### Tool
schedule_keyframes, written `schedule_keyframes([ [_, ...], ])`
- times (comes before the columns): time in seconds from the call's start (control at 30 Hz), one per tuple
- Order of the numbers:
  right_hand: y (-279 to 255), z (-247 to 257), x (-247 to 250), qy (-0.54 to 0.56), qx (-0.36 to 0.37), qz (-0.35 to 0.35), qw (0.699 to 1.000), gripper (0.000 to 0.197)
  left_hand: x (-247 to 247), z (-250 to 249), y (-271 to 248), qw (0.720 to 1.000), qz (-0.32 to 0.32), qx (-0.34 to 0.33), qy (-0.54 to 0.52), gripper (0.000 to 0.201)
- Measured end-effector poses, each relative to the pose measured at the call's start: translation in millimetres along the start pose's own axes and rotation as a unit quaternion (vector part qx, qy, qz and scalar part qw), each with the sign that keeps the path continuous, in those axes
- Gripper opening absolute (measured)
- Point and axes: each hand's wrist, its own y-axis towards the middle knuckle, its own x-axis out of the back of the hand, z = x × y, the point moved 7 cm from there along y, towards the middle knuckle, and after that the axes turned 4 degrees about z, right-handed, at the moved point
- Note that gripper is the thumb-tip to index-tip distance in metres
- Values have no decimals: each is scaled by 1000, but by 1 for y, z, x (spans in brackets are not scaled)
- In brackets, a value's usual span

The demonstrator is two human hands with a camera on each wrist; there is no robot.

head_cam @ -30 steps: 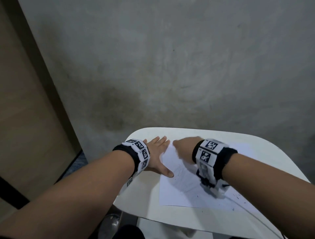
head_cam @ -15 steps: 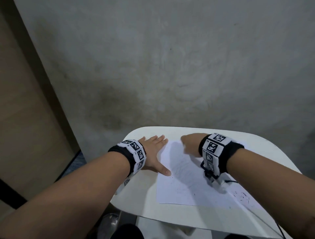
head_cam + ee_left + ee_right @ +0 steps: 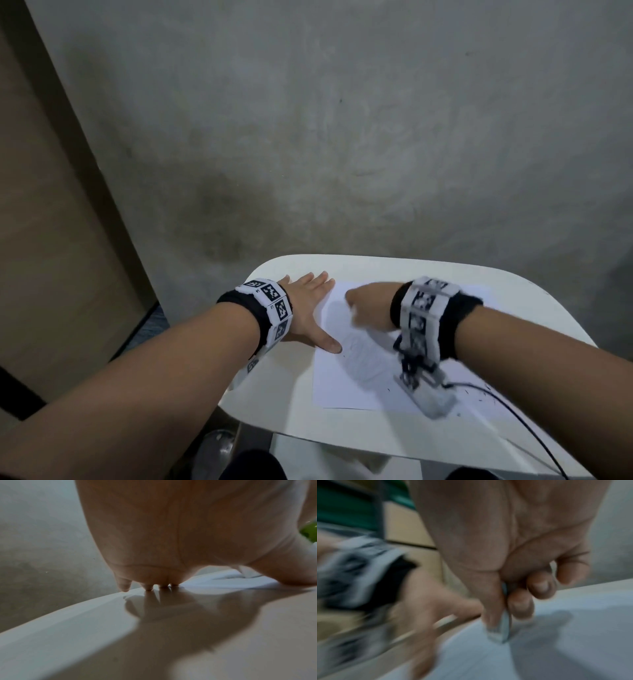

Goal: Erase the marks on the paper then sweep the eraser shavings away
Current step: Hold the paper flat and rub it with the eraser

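A white sheet of paper [image 3: 346,380] with faint pencil marks lies on the small white table [image 3: 274,407]. My left hand [image 3: 308,308] lies flat with straight fingers, its thumb pressing the paper's left edge; in the left wrist view its fingertips [image 3: 149,586] touch the table. My right hand [image 3: 363,308] is over the paper's upper part, blurred by motion. In the right wrist view its thumb and fingers pinch a small pale eraser [image 3: 503,630] whose tip touches the paper [image 3: 556,649]. Dark eraser shavings [image 3: 479,397] lie near the paper's lower right.
The table stands against a grey concrete wall [image 3: 342,137], with a beige panel [image 3: 51,240] on the left. A black cable [image 3: 513,411] runs from the right wrist camera across the table's front right. The table's rounded edges are close on all sides.
My right hand has shifted back and forth over the upper paper, now further toward the left hand and blurred. The left hand stays flat on the paper's edge.
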Motion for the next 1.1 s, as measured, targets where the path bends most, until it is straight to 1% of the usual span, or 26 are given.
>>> schedule_keyframes([
  [0.03,2,-17,5,11,-26,-16,999,22,0,0,0,1000,2,1,-1,126],
  [0.1,6,-41,10,-2,-85,-62,994,13,1,0,-1,1000,2,4,-4,126],
  [0.13,6,-34,8,-23,-85,-76,993,13,1,-1,-1,1000,3,5,-4,126],
  [0.2,3,1,-5,-49,-17,-35,998,18,1,-2,-1,1000,3,2,-1,126],
  [0.23,1,13,-9,-40,11,-17,999,17,1,-2,-1,1000,2,0,0,126],
  [0.27,3,13,-7,-21,15,-8,1000,16,1,-2,-2,1000,3,-1,-2,126],
  [0.3,5,1,-2,-8,2,-14,1000,20,1,-2,-2,1000,5,-1,-4,126],
  [0.33,5,-15,5,6,-27,-28,999,19,1,-1,-2,1000,6,0,-6,126],
  [0.4,8,-35,7,13,-80,-51,995,12,1,-1,-1,1000,6,3,-7,127],
  [0.43,7,-27,2,-7,-77,-49,996,16,1,-1,0,1000,6,3,-5,127],
  [0.47,4,-8,-5,-25,-48,-23,998,22,1,-2,0,1000,7,2,-2,127],
  [0.5,2,11,-11,-20,-3,-5,1000,26,0,-2,1,1000,7,2,1,128],
  [0.53,0,22,-16,5,24,19,1000,29,0,-1,2,1000,8,1,3,128],
  [0.57,3,19,-13,20,25,16,999,30,0,-1,2,1000,9,2,1,128],
  [0.6,8,5,-6,29,5,3,1000,31,-1,0,2,1000,10,2,-2,129],
  [0.67,16,-29,11,21,-64,-44,997,28,-2,2,2,1000,10,1,-9,129],
  [0.7,21,-34,11,19,-82,-58,995,26,-2,2,3,1000,9,0,-10,129],
  [0.73,20,-25,9,4,-76,-49,996,27,-3,2,4,1000,7,0,-9,130],
  [0.8,19,5,4,-11,-21,-10,1000,35,-3,2,6,1000,0,-2,-9,130],
  [0.83,21,11,1,-12,-2,8,1000,37,-3,2,6,1000,-2,-3,-10,131],
  [0.9,33,-4,6,-21,-18,2,1000,33,-4,3,6,1000,1,-4,-8,130],
  [0.93,38,-16,11,-12,-46,-15,999,24,-4,4,6,1000,2,-2,-8,130],
  [0.97,42,-22,12,-33,-70,-27,997,12,-4,4,6,1000,1,-2,-7,130],
  [1.0,47,-22,12,-28,-77,-44,996,5,-4,4,7,1000,1,-3,-6,131],
  [1.03,43,-9,13,-27,-55,-36,997,7,-4,3,8,1000,-1,-7,-7,131],
  [1.1,38,8,11,9,-6,-18,1000,33,-2,1,8,1000,-7,-13,-15,131],
])
